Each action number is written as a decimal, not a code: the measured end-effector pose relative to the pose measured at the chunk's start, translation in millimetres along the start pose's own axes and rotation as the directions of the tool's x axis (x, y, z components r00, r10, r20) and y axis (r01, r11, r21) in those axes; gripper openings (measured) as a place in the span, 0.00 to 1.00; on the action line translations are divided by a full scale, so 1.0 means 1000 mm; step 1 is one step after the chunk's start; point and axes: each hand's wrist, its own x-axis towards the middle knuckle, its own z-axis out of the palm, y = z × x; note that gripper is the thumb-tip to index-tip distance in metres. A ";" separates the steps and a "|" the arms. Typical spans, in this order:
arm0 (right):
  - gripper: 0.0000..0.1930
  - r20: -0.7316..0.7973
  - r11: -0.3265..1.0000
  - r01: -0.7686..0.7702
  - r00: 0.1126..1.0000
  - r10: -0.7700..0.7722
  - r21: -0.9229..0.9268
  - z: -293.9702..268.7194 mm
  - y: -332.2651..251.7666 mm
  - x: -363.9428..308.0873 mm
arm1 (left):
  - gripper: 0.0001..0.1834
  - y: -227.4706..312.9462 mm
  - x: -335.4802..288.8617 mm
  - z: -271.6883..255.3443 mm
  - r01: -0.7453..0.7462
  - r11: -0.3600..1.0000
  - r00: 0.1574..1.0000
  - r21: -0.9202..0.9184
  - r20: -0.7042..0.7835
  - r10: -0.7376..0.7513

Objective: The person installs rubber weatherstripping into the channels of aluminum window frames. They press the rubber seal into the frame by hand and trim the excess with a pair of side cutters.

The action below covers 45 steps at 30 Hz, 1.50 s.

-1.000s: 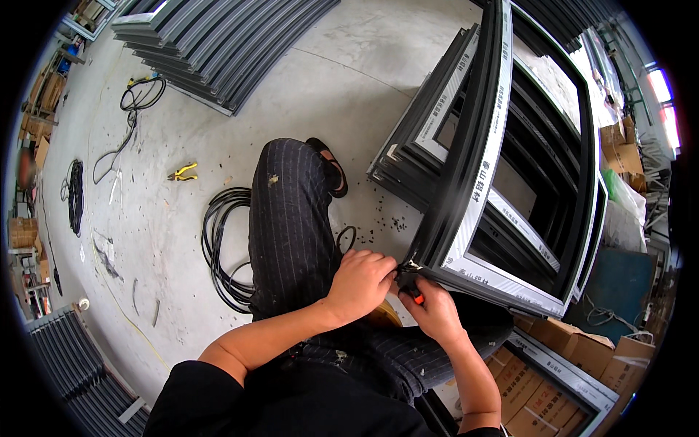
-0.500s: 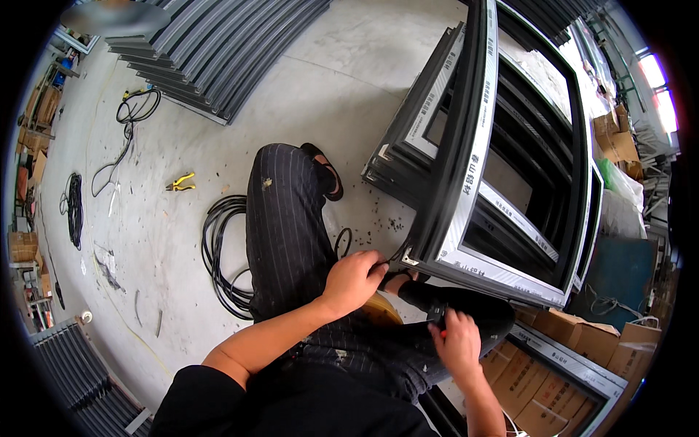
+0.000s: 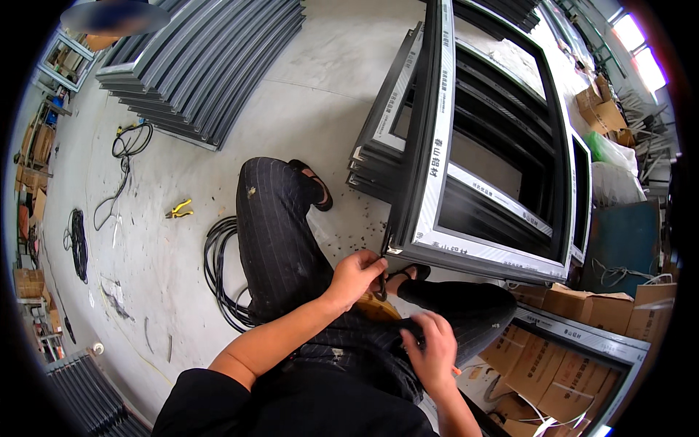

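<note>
My left hand is pinched on a thin black rubber strip just beside the near corner of a dark window frame. The strip hangs from the fingertips in front of a yellow-brown round thing between my legs. Over my right thigh, my right hand has curled fingers, the thumb apart from them. An orange end of a tool sticks out beside its palm; the rest of that tool is hidden by the hand.
Coiled black strip lies left of my leg, with yellow-handled pliers beyond it. Stacked dark frames stand at the far left. Cardboard boxes and another frame are at my right. Black crumbs dot the floor.
My right hand has moved left toward the left hand, and its dark tool has gone out of sight behind the fingers. My left hand keeps pinching by the frame corner. The view has shifted slightly.
</note>
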 end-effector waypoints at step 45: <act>0.14 0.515 0.071 -0.516 0.857 0.037 0.854 0.074 0.034 0.063 | 0.10 0.053 0.059 -0.005 -0.090 0.960 0.989 0.266 0.139 0.054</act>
